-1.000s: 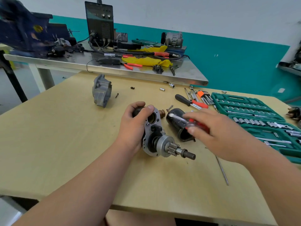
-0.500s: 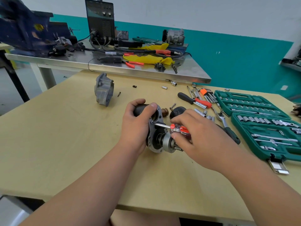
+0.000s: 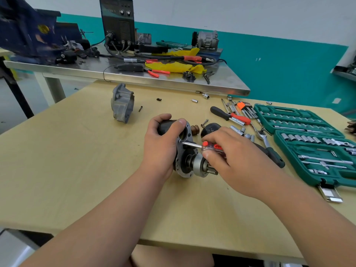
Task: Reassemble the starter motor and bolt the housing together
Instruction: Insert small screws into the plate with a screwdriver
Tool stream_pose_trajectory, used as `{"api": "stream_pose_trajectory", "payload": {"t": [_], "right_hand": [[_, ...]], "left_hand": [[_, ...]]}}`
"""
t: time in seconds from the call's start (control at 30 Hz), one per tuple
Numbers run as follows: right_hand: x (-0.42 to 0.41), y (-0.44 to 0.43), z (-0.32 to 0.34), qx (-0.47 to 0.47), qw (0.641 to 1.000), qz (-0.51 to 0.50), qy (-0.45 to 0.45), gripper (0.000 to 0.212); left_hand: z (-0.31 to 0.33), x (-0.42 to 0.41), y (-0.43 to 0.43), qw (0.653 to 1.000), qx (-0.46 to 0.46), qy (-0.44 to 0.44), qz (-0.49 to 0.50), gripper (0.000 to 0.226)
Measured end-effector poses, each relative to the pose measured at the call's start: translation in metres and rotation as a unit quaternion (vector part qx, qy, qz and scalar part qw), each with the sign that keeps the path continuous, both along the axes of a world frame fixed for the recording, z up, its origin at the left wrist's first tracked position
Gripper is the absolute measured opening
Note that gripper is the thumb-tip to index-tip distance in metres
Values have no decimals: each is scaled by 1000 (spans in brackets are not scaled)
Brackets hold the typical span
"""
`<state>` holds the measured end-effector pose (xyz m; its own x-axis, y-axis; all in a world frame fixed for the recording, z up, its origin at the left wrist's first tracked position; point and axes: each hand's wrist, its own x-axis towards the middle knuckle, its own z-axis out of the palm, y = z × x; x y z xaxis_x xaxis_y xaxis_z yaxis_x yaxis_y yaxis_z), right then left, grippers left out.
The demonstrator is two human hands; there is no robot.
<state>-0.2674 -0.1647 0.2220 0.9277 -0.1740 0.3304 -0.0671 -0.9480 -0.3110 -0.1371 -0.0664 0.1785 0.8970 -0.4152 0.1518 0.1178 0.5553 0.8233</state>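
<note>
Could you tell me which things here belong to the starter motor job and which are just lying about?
In the job: starter motor, screwdriver, left hand, right hand, grey housing.
Lying about: socket set, hex keys, welder, yellow cloth.

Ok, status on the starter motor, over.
Left hand grips the starter motor. Right hand holds the screwdriver, tip against its plate. Grey housing lies apart, not in the way.

our right hand (image 3: 237, 158) and screwdriver (image 3: 200, 146) — away from the black housing (image 3: 211, 129), tip now on a screw (image 3: 180, 141) of the starter motor (image 3: 189, 162)
</note>
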Motion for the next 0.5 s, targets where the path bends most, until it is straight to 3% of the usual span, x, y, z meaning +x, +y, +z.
{"api": "stream_pose_trajectory", "payload": {"t": [0.27, 0.4, 0.5], "right_hand": [[3, -1, 2, 114, 993, -13, -14, 10], [4, 3, 0, 203, 976, -52, -59, 13], [4, 4, -4, 199, 975, -64, -75, 14]], "left_hand": [[2, -5, 0, 1000, -5, -9, 3, 32], [3, -5, 1, 1000, 9, -18, 15, 34], [3, -4, 0, 1000, 12, -6, 21, 38]]}}
